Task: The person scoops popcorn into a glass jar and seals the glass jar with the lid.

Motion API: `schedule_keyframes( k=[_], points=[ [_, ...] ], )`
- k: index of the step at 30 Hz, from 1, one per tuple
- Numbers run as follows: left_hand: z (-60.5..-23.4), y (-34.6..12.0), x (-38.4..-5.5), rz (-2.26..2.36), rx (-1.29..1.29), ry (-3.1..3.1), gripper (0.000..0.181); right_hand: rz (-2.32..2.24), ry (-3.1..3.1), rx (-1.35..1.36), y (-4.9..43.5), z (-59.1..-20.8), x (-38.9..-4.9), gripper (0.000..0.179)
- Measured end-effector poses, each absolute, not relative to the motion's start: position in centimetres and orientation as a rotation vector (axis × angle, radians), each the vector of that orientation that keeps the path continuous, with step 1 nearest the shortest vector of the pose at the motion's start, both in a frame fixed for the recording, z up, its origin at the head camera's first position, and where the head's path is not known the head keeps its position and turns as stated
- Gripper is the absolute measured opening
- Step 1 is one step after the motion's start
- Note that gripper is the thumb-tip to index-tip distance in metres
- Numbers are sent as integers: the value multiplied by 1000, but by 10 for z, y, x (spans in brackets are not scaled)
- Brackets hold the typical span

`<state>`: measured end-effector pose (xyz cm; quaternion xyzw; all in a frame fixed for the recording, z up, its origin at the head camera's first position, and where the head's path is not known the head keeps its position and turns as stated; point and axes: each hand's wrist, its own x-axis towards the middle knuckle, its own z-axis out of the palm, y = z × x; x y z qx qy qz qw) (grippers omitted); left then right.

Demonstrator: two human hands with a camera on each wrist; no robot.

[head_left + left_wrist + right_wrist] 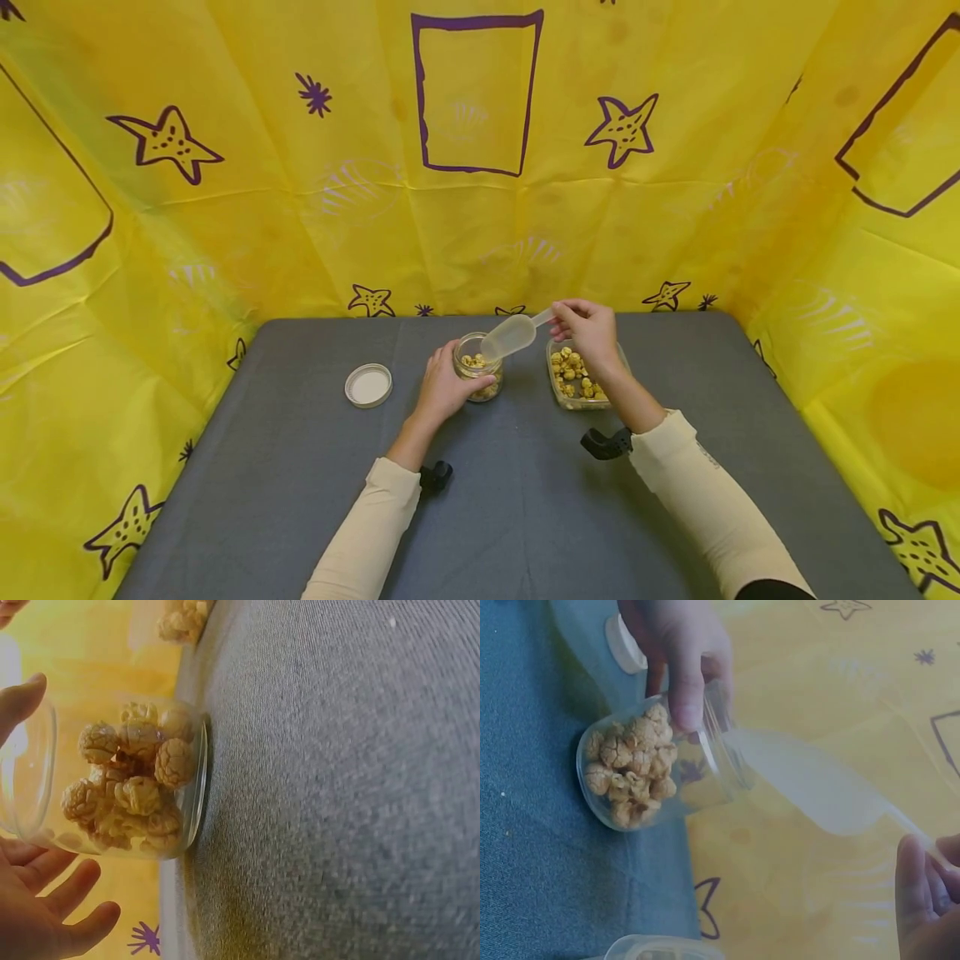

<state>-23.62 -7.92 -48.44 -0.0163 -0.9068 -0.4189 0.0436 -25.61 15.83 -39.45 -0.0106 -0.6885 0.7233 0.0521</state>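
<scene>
A clear jar (112, 787) stands upright on the table, part filled with caramel popcorn (634, 761). Around its upper part my left hand (444, 385) grips, thumb on the near side and fingers on the far side. My right hand (591, 335) pinches the handle of a translucent plastic scoop (512, 335). The scoop tilts down to the left, its tip at the jar's mouth, and no popcorn shows in it. Below the right hand, a clear square container (556, 385) holds more popcorn; the right forearm hides part of it.
A round white-lined lid (368, 386) lies on the grey table (480, 533) left of the jar. Yellow patterned cloth (480, 242) hangs at the back and both sides. Each wrist wears a black camera mount (606, 444).
</scene>
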Motion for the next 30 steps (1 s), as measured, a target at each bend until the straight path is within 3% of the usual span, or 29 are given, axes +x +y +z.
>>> schedule_keyframes(
  k=[12, 19, 30],
  points=[
    [-483, -84, -235, -1247, -130, -2793, 97, 2258, -2008, -39, 162, -392, -253, 26],
    [-478, -84, -236, -1249, -154, -2767, 96, 2322, -1903, -30, 169, -390, -252, 7],
    [-470, -82, -235, -1267, -175, -2709, 95, 2365, -1827, -8, 181, -386, -246, 14]
  ],
)
